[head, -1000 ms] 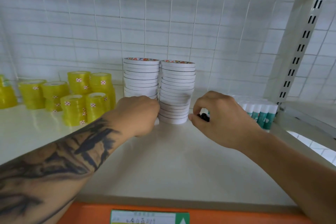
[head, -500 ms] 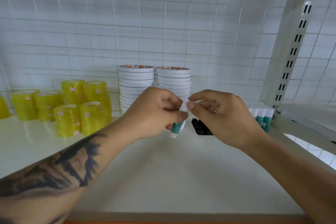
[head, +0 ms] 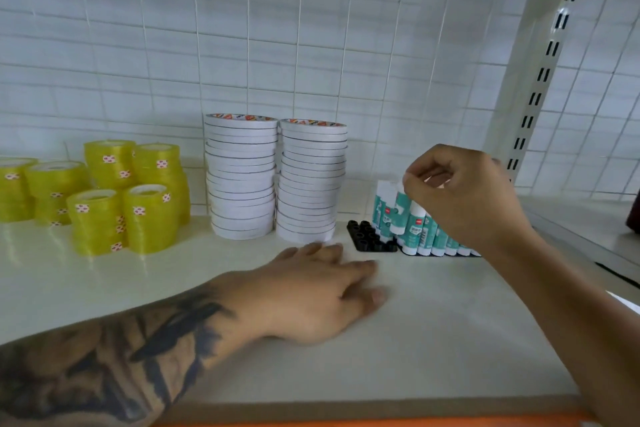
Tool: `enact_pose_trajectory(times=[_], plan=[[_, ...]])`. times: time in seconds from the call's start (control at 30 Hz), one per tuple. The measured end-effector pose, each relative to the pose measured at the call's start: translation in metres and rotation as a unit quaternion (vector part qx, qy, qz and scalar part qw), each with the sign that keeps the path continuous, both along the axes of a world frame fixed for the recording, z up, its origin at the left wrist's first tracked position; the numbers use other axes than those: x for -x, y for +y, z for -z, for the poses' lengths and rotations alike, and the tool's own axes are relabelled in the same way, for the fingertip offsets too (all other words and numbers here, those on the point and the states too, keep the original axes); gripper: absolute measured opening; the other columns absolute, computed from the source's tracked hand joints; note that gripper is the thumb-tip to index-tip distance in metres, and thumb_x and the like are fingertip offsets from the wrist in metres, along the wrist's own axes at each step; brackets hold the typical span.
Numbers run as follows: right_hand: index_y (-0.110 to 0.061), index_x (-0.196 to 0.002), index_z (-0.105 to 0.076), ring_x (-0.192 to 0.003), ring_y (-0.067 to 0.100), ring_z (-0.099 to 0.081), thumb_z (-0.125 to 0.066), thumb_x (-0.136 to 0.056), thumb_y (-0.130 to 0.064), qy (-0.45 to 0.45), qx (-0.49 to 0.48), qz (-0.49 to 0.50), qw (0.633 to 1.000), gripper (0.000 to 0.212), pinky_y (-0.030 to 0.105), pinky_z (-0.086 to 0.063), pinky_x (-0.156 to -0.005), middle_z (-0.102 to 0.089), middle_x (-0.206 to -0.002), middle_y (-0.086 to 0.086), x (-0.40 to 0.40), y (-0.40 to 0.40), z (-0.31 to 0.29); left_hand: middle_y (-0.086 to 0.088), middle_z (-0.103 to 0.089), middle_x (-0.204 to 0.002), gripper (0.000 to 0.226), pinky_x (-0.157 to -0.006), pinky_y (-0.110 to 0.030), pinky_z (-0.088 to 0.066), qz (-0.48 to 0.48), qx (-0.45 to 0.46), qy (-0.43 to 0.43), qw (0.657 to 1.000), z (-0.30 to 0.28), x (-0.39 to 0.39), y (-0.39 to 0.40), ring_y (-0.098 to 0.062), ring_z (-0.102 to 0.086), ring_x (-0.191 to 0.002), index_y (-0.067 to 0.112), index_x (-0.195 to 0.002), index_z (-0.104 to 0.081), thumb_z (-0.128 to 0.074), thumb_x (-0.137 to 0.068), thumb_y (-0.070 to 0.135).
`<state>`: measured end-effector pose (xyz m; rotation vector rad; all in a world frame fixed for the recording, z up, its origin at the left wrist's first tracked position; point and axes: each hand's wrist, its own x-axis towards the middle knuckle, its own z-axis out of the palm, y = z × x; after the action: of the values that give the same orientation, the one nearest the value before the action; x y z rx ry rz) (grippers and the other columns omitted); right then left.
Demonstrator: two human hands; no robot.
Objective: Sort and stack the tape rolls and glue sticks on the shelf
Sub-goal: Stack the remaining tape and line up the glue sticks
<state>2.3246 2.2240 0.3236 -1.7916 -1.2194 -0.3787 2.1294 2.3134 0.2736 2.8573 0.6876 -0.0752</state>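
- Right of centre in the frame, the right hand (head: 464, 194) has thumb and fingers curled round the white cap of a glue stick (head: 401, 208), holding it upright among the other sticks.
- That stick stands on its long axis, cap up, foot down at the black tray (head: 370, 239); whether the foot is fully home in a socket is hidden behind the front row.
- Directly under the fingertips is where it lies — the hand comes at it from above, wrist off to the lower right.
- Left of the held stick, the tray shows a patch of empty sockets, just beside the right white tape stack (head: 311, 180).
- Lower centre, the left hand (head: 322, 291) lies flat on the shelf (head: 433, 340), fingers straight and loose, holding nothing.
- That left hand is near the tray's front edge but apart from it, and it's the nearer one to the empty sockets.
- My read: the next move is straight down along the stick's axis, so the stick has to stay plumb or it will lean on its neighbours.
- Two white tape stacks, the left one (head: 240, 177) touching its twin, look a bit ragged at the edges.
- Far left of the frame, the yellow tape rolls (head: 149, 218) sit in short stacks, well apart from both hands.
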Motion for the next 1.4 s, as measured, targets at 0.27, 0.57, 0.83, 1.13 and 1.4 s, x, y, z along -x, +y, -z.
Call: enact_pose_trajectory(times=[0.27, 0.57, 0.83, 1.13, 1.4], plan=[[-0.032, -0.084, -0.069, -0.074, 0.02, -0.072, -0.065, -0.092, -0.034, -0.069, 0.108, 0.048, 0.991, 0.01, 0.034, -0.058, -0.069, -0.066, -0.086, -0.021, -0.007, 0.008, 0.012, 0.009, 0.014, -0.171, 0.068, -0.126, -0.047, 0.008, -0.014, 0.014, 0.038, 0.999, 0.007, 0.0, 0.0, -0.015, 0.018, -0.156, 0.061, -0.154, 0.006, -0.009, -0.091, 0.082], [-0.033, -0.086, -0.069, -0.085, 0.016, -0.067, -0.065, -0.094, -0.036, -0.068, 0.105, 0.054, 0.991, 0.009, 0.034, -0.055, -0.073, -0.07, -0.094, -0.015, -0.007, 0.011, 0.013, 0.009, 0.014, -0.171, 0.068, -0.126, -0.047, 0.008, -0.016, 0.006, 0.039, 0.999, 0.007, 0.0, -0.001, -0.016, 0.018, -0.156, 0.059, -0.155, 0.005, -0.01, -0.092, 0.081], [-0.032, -0.086, -0.07, -0.097, 0.021, -0.063, -0.066, -0.094, -0.035, -0.06, 0.134, 0.057, 0.988, 0.009, 0.04, -0.054, -0.087, -0.069, -0.09, -0.012, -0.001, 0.009, 0.012, 0.008, 0.012, -0.171, 0.069, -0.127, -0.048, 0.007, -0.017, 0.002, 0.043, 0.999, 0.006, -0.001, -0.002, -0.016, 0.017, -0.157, 0.059, -0.155, 0.004, -0.01, -0.091, 0.082], [-0.022, -0.102, -0.071, -0.098, 0.022, -0.055, -0.06, -0.098, -0.029, -0.088, 0.221, 0.079, 0.968, 0.013, 0.036, -0.044, -0.093, -0.056, -0.083, -0.011, 0.005, 0.007, 0.003, 0.007, 0.007, -0.172, 0.071, -0.127, -0.048, 0.004, -0.013, 0.0, 0.044, 0.999, 0.006, 0.0, -0.002, -0.016, 0.013, -0.157, 0.057, -0.156, 0.001, -0.011, -0.091, 0.082], [-0.015, -0.115, -0.069, -0.112, 0.034, -0.061, -0.07, -0.089, -0.035, -0.235, 0.169, 0.077, 0.954, 0.033, 0.045, -0.043, -0.1, -0.067, -0.124, 0.006, 0.017, 0.004, 0.011, 0.007, -0.008, -0.172, 0.07, -0.126, -0.05, -0.007, -0.037, -0.066, 0.034, 0.997, -0.011, 0.023, 0.005, -0.015, -0.004, -0.158, 0.052, -0.158, -0.013, -0.018, -0.094, 0.079]])
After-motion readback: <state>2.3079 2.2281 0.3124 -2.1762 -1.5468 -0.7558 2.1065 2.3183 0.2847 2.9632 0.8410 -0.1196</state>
